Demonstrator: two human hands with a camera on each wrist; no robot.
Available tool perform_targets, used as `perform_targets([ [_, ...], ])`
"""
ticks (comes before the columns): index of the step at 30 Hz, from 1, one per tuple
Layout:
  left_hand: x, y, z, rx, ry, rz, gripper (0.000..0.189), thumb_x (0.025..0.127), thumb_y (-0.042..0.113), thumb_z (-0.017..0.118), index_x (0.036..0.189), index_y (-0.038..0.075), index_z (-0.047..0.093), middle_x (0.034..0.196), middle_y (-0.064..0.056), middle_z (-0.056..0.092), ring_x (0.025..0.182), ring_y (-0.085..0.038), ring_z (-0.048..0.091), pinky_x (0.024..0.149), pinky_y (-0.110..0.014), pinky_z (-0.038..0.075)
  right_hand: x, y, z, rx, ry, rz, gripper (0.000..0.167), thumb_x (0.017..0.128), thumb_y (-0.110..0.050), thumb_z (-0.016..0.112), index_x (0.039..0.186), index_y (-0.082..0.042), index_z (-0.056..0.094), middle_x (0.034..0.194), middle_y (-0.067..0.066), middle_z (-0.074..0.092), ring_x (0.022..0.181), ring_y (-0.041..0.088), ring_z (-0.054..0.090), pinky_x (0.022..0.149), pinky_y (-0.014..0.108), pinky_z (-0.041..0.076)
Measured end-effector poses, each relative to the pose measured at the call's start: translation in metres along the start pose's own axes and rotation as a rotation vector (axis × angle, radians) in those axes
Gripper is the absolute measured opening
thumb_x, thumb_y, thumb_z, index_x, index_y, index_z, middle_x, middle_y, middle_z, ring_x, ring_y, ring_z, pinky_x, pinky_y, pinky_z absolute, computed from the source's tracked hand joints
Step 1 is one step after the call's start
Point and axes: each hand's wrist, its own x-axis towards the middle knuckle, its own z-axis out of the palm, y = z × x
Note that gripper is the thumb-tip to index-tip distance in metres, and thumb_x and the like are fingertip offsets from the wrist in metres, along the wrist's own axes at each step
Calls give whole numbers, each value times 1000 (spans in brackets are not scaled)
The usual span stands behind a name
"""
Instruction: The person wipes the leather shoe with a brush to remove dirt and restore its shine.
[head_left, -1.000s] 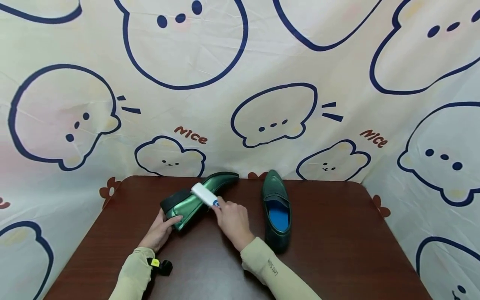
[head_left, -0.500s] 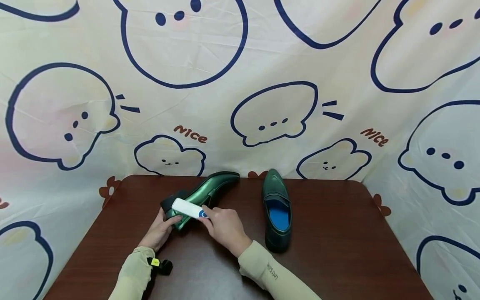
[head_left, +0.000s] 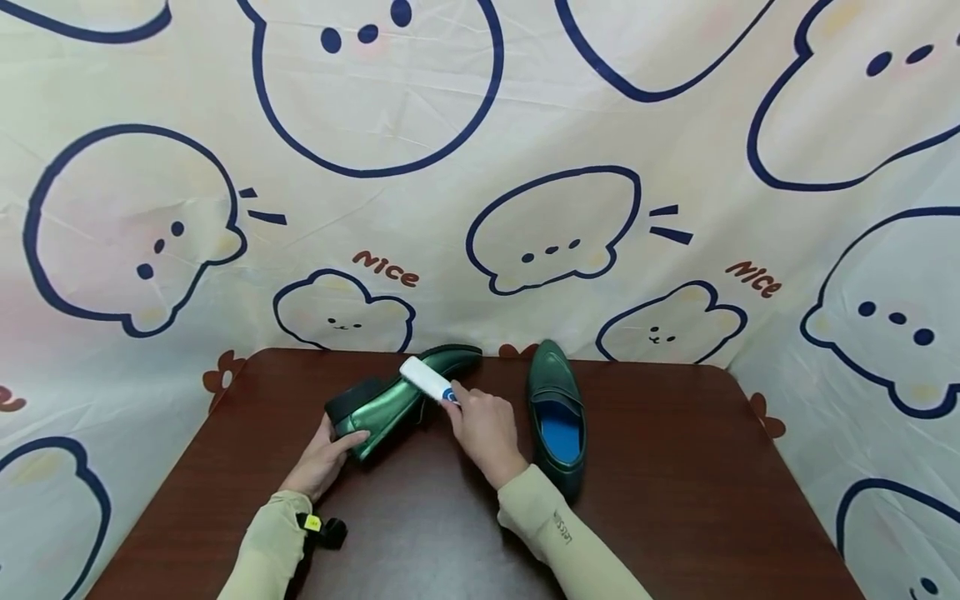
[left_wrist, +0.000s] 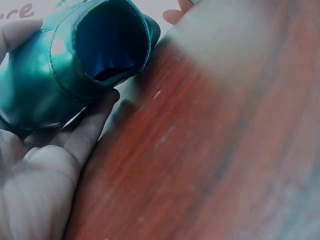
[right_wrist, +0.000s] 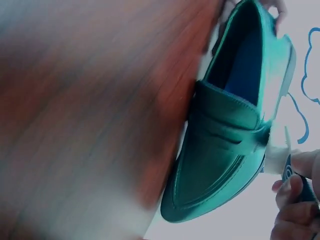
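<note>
My left hand [head_left: 317, 465] grips a shiny green loafer [head_left: 386, 414] at its heel, thumb on the near side. This loafer lies tipped on its side, its toe pointing to the back right. The left wrist view shows the fingers under the heel and the shoe's opening [left_wrist: 112, 45]. My right hand [head_left: 489, 433] holds a white-headed brush [head_left: 426, 380] by its dark blue handle [right_wrist: 305, 189]. The brush head is against the loafer's side, near the front half. Part of the head is hidden behind the shoe in the right wrist view.
A second green loafer [head_left: 551, 379] with a blue insole stands upright to the right of my right hand. The dark brown table [head_left: 675, 467] ends at a cartoon-printed cloth [head_left: 442, 217] behind. A black wrist strap mount [head_left: 330, 533] sits on my left wrist.
My right hand moved the brush left toward the heel, then back right toward the toe along the loafer's side. The left hand and both shoes have stayed in place.
</note>
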Motion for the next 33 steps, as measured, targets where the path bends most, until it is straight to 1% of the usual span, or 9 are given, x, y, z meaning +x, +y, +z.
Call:
perform_targets([
  [6, -1, 1, 1, 5, 25, -23, 96, 101, 18, 64, 165, 24, -8, 162, -12, 19, 124, -1, 48, 97, -16, 46, -8, -12, -1, 69, -56, -156, 38, 101, -36, 68, 130, -13, 73, 99, 4, 79, 69, 12, 69, 57, 23, 52],
  [10, 1, 2, 0, 9, 36, -18, 96, 101, 17, 64, 164, 22, -8, 164, -12, 15, 125, 1, 46, 97, -15, 45, -10, -25, -1, 48, -103, -235, 38, 103, -38, 65, 130, -14, 73, 99, 2, 79, 74, 9, 71, 61, 21, 52],
  [12, 1, 2, -1, 7, 35, -9, 96, 101, 15, 64, 164, 21, -8, 166, -13, 12, 133, -6, 42, 98, -14, 45, -10, -30, 0, 30, -127, -251, 36, 103, -38, 65, 130, -16, 73, 96, 0, 78, 71, 7, 69, 60, 19, 51],
  [17, -4, 5, -2, 12, 36, -7, 107, 100, 14, 63, 162, 19, -25, 171, -12, -15, 153, -31, 11, 94, -8, 41, -12, -32, 2, 21, -144, -249, 36, 103, -39, 64, 130, -15, 73, 96, 1, 78, 71, 7, 69, 60, 20, 52],
  [19, -4, 6, -2, 17, 34, -14, 109, 100, 15, 63, 161, 20, -28, 170, -11, -19, 153, -31, 8, 94, -8, 41, -12, -27, 4, 26, -124, -222, 37, 103, -39, 63, 130, -14, 73, 98, 2, 79, 72, 10, 70, 61, 23, 54],
  [22, -3, 6, -1, 14, 20, -24, 103, 101, 16, 64, 164, 22, -18, 170, -13, 0, 147, -22, 26, 96, -12, 44, -12, -15, 8, 23, -64, -135, 35, 102, -37, 65, 128, -15, 74, 96, 3, 79, 70, 13, 71, 59, 27, 55],
  [25, -3, 4, 0, 7, 13, -14, 92, 101, 15, 64, 163, 22, -3, 161, -12, 21, 131, -8, 45, 97, -16, 47, -11, -5, 11, 18, -17, -56, 33, 101, -35, 68, 126, -14, 74, 95, 4, 79, 68, 16, 71, 57, 30, 55],
  [28, -3, 3, 0, 8, 15, -6, 86, 101, 15, 64, 161, 22, 3, 154, -9, 29, 121, -2, 51, 96, -18, 48, -10, -1, 11, 20, -7, -31, 34, 101, -35, 68, 126, -13, 73, 96, 6, 79, 68, 17, 71, 58, 32, 56],
  [33, -1, 2, 0, 3, 14, -10, 83, 102, 16, 64, 161, 22, 5, 151, -8, 32, 122, -4, 52, 96, -19, 48, -9, -2, 7, 24, -37, -31, 37, 102, -36, 66, 129, -12, 72, 101, 7, 79, 71, 17, 72, 61, 32, 58],
])
